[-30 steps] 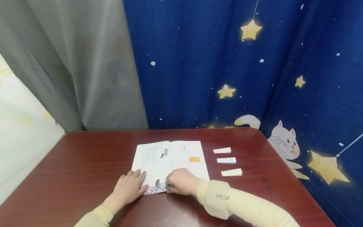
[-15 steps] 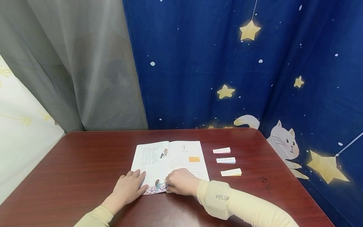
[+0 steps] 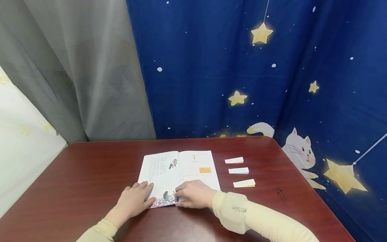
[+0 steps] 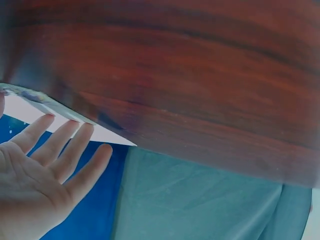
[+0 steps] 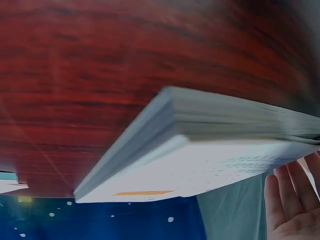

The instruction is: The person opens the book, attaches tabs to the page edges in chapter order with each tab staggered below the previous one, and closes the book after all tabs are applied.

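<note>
An open book [image 3: 157, 168] lies on the dark red-brown table, a text page on the left and one with an orange box on the right. My left hand [image 3: 134, 200] rests on the lower left page, its fingers spread in the left wrist view. At the bottom of the centre fold, my right hand [image 3: 195, 195] rests low on the book. Thumb and index fingertips sit next to the printed figure. In the right wrist view, pages [image 5: 220, 120] rise in a thick stack and the right hand's fingers lie fairly straight against it.
To the right of the book are three small paper strip stacks, with pink [image 3: 234, 160], blue [image 3: 239, 170] and yellow [image 3: 244, 183] lower edges. The table [image 3: 90, 174] ends at a grey curtain [image 3: 112, 84] and a blue star-patterned curtain [image 3: 211, 67].
The whole head view has shifted slightly left. My right hand has moved a little to the right relative to the book and stays at the fold; my left hand keeps its place on the page.
</note>
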A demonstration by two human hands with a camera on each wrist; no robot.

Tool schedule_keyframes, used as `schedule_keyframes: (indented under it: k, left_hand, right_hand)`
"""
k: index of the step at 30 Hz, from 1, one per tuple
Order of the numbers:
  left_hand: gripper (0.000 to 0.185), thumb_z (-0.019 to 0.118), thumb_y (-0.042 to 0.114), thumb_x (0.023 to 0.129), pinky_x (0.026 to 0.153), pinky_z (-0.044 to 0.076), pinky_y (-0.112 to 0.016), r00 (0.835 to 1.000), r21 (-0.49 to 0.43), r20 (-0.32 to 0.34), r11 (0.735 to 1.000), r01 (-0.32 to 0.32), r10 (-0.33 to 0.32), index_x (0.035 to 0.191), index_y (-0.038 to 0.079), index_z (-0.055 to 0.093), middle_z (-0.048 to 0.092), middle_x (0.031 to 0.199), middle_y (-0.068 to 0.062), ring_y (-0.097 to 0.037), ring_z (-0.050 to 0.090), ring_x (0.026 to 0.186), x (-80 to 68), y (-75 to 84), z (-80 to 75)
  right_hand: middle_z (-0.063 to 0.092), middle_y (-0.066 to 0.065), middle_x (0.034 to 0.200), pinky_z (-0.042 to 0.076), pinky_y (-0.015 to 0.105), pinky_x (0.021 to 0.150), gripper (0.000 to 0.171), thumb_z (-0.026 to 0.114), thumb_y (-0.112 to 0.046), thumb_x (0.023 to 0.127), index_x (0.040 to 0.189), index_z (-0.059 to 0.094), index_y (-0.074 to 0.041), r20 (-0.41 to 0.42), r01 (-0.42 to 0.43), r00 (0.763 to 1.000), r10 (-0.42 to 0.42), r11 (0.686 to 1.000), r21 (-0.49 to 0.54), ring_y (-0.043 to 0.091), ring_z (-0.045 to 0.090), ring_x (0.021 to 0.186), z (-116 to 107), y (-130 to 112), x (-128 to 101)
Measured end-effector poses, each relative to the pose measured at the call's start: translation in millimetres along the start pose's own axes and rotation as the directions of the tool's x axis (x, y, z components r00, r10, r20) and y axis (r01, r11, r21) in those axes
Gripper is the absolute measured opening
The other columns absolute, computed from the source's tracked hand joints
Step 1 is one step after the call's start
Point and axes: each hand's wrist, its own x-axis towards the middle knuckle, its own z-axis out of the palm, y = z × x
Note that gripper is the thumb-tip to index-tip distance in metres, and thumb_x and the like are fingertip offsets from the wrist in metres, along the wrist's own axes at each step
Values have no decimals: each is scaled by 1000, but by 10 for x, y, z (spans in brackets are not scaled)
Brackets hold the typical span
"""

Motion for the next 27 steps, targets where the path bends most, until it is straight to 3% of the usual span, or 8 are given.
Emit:
schedule_keyframes:
  k: [6,16,22,27]
  left_hand:
    - [51,56,44,80,67,42,-47,998,5,-54,1000,-20,21,112,5,58,56,107,-14,-32,53,94,57,2,-82]
    - [48,57,43,79,65,43,-44,987,32,-147,998,-63,67,111,8,59,58,105,-12,-30,55,91,212,64,-298]
    - [47,57,43,79,65,44,-44,979,50,-172,994,-100,107,110,8,60,58,105,-12,-29,55,91,341,147,-401]
    - [46,58,42,78,64,45,-44,969,59,-202,989,-134,143,110,9,60,59,103,-11,-28,56,88,540,281,-498]
  right_hand:
    - [59,-5,107,40,21,81,26,58,-32,83,104,65,-18,-5,-3,1000,3,1000,28,7,54,98,-65,108,-95]
    - [61,-5,101,42,23,80,23,58,-29,83,100,66,-16,5,-81,997,81,993,86,5,54,96,-164,342,-271]
    - [61,-7,97,43,27,79,23,59,-29,83,99,66,-16,23,-158,987,156,980,125,7,54,95,-220,455,-410]
    - [61,-5,100,42,32,82,25,58,-28,82,101,66,-15,48,-253,967,249,954,158,12,54,98,-301,571,-541]
